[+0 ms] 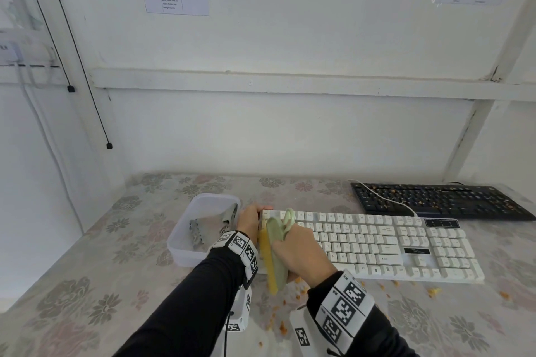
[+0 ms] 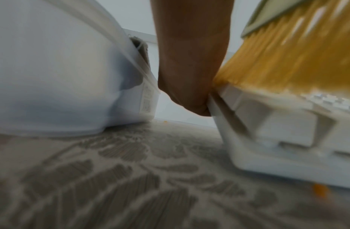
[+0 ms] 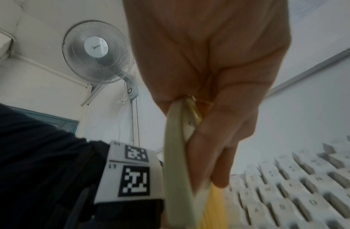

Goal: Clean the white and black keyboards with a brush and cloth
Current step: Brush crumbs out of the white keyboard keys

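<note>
The right hand (image 1: 301, 252) is gripping a brush (image 1: 272, 258), sweeping the white keyboard (image 1: 377, 243); the left hand (image 1: 250, 219) is gripping its left end. The crumb-strewn black keyboard (image 1: 435, 200) is waiting.

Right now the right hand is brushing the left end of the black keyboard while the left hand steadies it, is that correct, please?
Not quite: the head view shows the right hand working the brush over the left end of the white keyboard, which the left hand steadies. The black keyboard lies untouched behind.
</note>
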### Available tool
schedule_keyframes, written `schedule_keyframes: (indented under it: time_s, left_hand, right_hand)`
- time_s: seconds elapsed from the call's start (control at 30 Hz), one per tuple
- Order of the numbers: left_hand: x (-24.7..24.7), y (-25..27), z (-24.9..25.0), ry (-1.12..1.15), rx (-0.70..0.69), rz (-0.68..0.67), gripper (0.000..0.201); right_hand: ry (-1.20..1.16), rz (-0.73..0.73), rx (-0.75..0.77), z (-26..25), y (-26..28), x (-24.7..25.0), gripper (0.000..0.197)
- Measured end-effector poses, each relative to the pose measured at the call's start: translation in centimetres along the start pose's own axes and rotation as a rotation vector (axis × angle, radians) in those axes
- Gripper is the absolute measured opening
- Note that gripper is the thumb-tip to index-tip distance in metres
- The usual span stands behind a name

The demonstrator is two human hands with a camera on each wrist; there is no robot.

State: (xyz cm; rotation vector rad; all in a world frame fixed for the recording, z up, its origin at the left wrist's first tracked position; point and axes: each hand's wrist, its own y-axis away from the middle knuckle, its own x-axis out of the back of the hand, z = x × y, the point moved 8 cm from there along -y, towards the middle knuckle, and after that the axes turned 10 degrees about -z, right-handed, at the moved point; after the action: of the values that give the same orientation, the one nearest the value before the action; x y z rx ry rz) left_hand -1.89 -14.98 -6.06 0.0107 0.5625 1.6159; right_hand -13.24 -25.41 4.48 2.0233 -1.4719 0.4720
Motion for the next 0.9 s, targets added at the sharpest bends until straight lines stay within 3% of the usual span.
schedule_keyframes:
  time_s: [0.1, 0.2, 0.3, 0.37, 0.47, 0.6, 0.7, 0.9]
  left_hand:
    - [0.0, 0.1, 0.3, 0.021, -0.018, -0.011, 0.043]
    - [0.0, 0.1, 0.4, -0.004, -0.045, -0.004, 0.015]
    - [0.1, -0.4, -0.1, 0.018, -0.051, -0.040, 0.017]
    - [0.1, -0.1, 0.2, 0.014, -0.040, -0.001, 0.025]
    - [-0.1, 0.3, 0.6, -0.009, -0.053, -0.010, 0.025]
    - [0.0, 0.5, 0.4, -0.036, -0.047, -0.003, 0.015]
    - [-0.1, 0.1, 0.1, -0.020, -0.032, -0.038, 0.025]
    - [-0.1, 0.2, 0.0, -0.051, -0.023, -0.029, 0.022]
  right_hand:
    - [0.007, 0.097, 0.073, -0.8, -0.2, 1.0, 0.027]
    - [0.052, 0.191, 0.144, -1.5, -0.3, 1.3, 0.017]
    - [0.126, 0.101, 0.109, -0.9, -0.7, 0.6, 0.026]
    - [0.201, 0.056, 0.072, -0.3, -0.7, 0.7, 0.019]
    - [0.246, 0.074, 0.043, 0.2, -0.5, 1.7, 0.035]
    - [0.243, 0.061, 0.064, 0.1, -0.3, 1.7, 0.031]
    - [0.266, 0.014, 0.032, 0.7, -0.2, 1.4, 0.029]
    - [0.235, 0.005, 0.037, 0.9, 0.6, 2.6, 0.036]
